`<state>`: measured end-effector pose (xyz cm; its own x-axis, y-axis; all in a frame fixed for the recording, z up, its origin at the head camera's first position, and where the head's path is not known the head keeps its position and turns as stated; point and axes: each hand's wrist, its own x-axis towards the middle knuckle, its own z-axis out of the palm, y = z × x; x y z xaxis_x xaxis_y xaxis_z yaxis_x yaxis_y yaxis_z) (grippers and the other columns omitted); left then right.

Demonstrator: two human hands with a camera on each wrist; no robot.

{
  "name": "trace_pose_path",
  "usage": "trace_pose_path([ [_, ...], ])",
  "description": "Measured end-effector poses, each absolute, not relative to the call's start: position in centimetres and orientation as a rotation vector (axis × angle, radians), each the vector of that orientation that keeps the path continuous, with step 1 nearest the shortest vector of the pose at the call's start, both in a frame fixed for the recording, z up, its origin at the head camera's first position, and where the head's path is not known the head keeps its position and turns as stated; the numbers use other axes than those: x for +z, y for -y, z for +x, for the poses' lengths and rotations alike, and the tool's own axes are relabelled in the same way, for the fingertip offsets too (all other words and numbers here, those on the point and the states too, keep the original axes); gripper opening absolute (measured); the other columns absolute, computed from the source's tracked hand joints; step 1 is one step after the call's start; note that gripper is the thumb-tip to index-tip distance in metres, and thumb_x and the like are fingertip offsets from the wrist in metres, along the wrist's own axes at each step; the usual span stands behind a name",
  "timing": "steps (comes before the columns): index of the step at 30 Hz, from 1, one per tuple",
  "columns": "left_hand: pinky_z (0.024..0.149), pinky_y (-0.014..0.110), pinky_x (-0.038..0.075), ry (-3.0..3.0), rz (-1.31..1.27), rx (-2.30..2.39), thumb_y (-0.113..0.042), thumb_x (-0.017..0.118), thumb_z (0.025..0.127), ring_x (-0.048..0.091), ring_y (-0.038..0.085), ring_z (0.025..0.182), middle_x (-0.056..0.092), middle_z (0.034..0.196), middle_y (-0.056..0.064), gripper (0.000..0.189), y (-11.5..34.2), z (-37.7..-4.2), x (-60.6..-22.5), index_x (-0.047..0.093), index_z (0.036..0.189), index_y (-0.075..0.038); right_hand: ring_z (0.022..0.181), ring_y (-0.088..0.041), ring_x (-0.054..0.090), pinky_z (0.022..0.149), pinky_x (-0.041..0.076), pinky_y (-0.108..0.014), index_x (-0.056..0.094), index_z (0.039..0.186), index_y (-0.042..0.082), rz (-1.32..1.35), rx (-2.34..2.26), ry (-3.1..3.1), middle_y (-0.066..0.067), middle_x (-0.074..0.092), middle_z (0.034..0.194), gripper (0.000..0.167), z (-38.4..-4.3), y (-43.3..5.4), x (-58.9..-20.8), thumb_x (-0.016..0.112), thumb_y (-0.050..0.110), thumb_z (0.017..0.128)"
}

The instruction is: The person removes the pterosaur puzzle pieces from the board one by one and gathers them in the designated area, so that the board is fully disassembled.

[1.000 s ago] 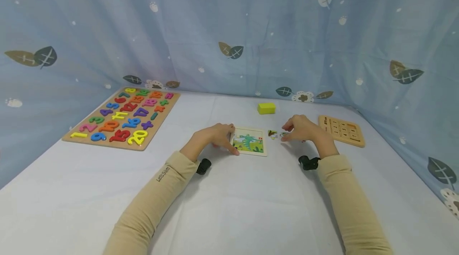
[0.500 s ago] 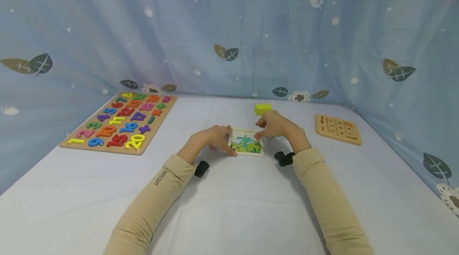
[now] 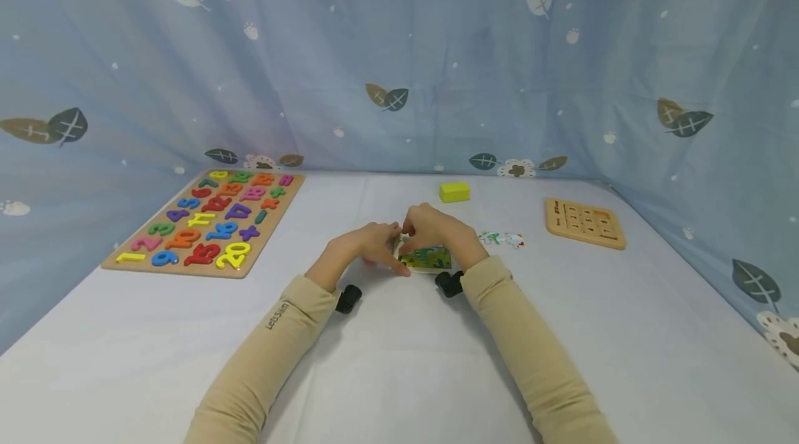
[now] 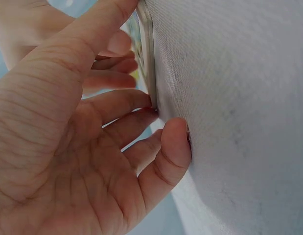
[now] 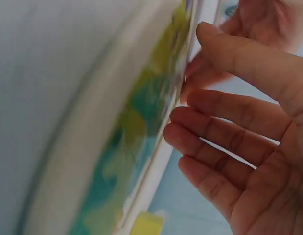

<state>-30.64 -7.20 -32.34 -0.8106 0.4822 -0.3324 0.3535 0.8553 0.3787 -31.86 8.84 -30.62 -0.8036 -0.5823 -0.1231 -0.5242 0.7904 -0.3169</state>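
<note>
A small framed jigsaw puzzle (image 3: 431, 260) with a green and yellow dinosaur picture lies on the white cloth. My left hand (image 3: 372, 244) holds its left side, thumb at the near corner, other fingers at the far corner. The left wrist view has those fingertips against the frame's pale edge (image 4: 149, 54). My right hand (image 3: 437, 230) is over the upper left of the picture, thumb and fingers pointing down at it. In the right wrist view its thumb and fingertips are apart; whether a piece sits between them is unclear. Loose puzzle pieces (image 3: 499, 239) lie right of the frame.
A yellow block (image 3: 454, 192) stands behind the puzzle. On the left lies a wooden board of coloured numbers (image 3: 209, 225). A small wooden number board (image 3: 585, 223) lies at the right. A blue patterned curtain (image 3: 399, 48) hangs behind the table.
My right hand has moved left, from beside the loose pieces to over the picture's upper left. The left hand stays at the frame. The head view has shifted slightly.
</note>
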Motion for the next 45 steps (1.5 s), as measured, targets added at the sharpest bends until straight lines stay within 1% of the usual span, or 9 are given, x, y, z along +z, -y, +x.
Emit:
trace_pose_path([
  [4,0.057,0.026,0.047,-2.594,0.599,0.456,-0.05,0.077,0.076,0.055,0.017,0.063,0.041,0.148,0.017,0.107,7.3,-30.5,-32.4,0.016,0.155,-0.011,0.069,-0.012,0.055,0.067,0.048,-0.024,0.075,0.097,0.004,-0.852,-0.369,-2.761,-0.006,0.072,0.087,0.024,-31.7,-8.1,-30.9,0.077,0.022,0.082],
  [12,0.059,0.027,0.05,-2.603,0.612,0.492,-0.049,0.079,0.075,0.057,0.02,0.076,0.053,0.133,0.014,0.093,7.4,-30.7,-32.5,0.035,0.149,-0.012,0.076,-0.014,0.057,0.072,0.05,-0.027,0.071,0.097,0.003,-0.781,-0.354,-2.777,-0.006,0.069,0.09,0.024,-31.5,-7.6,-30.9,0.077,0.022,0.082],
  [19,0.058,0.027,0.05,-2.597,0.62,0.493,-0.048,0.078,0.076,0.058,0.02,0.073,0.052,0.135,0.015,0.098,7.4,-30.7,-32.5,0.029,0.152,-0.013,0.079,-0.015,0.054,0.072,0.047,-0.027,0.069,0.104,0.004,-0.726,-0.326,-2.778,-0.004,0.066,0.089,0.03,-31.6,-7.4,-31.0,0.076,0.025,0.083],
  [25,0.057,0.027,0.049,-2.597,0.621,0.5,-0.048,0.079,0.076,0.057,0.02,0.071,0.05,0.137,0.017,0.099,7.4,-30.6,-32.4,0.028,0.152,-0.012,0.086,-0.017,0.057,0.079,0.05,-0.031,0.067,0.108,0.004,-0.699,-0.32,-2.796,-0.006,0.066,0.099,0.037,-31.5,-7.3,-30.9,0.078,0.026,0.082],
  [28,0.057,0.027,0.049,-2.597,0.627,0.503,-0.047,0.079,0.076,0.057,0.019,0.07,0.055,0.128,0.015,0.095,7.4,-30.7,-32.5,0.031,0.15,-0.011,0.086,-0.017,0.057,0.079,0.05,-0.031,0.067,0.107,0.004,-0.697,-0.331,-2.808,-0.007,0.067,0.1,0.035,-31.5,-7.3,-30.9,0.078,0.025,0.082],
  [32,0.056,0.027,0.048,-2.598,0.634,0.504,-0.047,0.079,0.076,0.056,0.019,0.067,0.059,0.108,0.011,0.089,7.4,-30.7,-32.4,0.037,0.146,-0.011,0.08,-0.016,0.056,0.073,0.049,-0.028,0.07,0.1,0.003,-0.738,-0.339,-2.836,-0.006,0.067,0.093,0.028,-31.4,-7.4,-30.9,0.078,0.021,0.081],
  [35,0.056,0.027,0.048,-2.598,0.636,0.501,-0.047,0.079,0.075,0.056,0.019,0.067,0.058,0.103,0.009,0.088,7.4,-30.7,-32.4,0.038,0.145,-0.011,0.075,-0.015,0.054,0.067,0.047,-0.026,0.071,0.093,0.004,-0.769,-0.334,-2.861,-0.005,0.067,0.086,0.021,-31.3,-7.4,-30.8,0.079,0.018,0.079],
  [39,0.057,0.027,0.048,-2.6,0.634,0.499,-0.047,0.079,0.075,0.056,0.019,0.069,0.058,0.107,0.01,0.088,7.4,-30.7,-32.4,0.038,0.145,-0.011,0.072,-0.015,0.054,0.063,0.046,-0.026,0.071,0.087,0.005,-0.773,-0.326,-2.884,-0.005,0.067,0.082,0.017,-31.1,-7.4,-30.6,0.079,0.017,0.078],
  [45,0.056,0.026,0.047,-2.613,0.614,0.475,-0.049,0.079,0.075,0.055,0.018,0.066,0.056,0.122,0.013,0.095,7.3,-30.7,-32.4,0.033,0.149,-0.01,0.078,-0.016,0.061,0.07,0.052,-0.027,0.075,0.095,0.003,-0.754,-0.354,-2.871,-0.007,0.071,0.089,0.026,-31.0,-7.4,-30.6,0.081,0.022,0.078],
])
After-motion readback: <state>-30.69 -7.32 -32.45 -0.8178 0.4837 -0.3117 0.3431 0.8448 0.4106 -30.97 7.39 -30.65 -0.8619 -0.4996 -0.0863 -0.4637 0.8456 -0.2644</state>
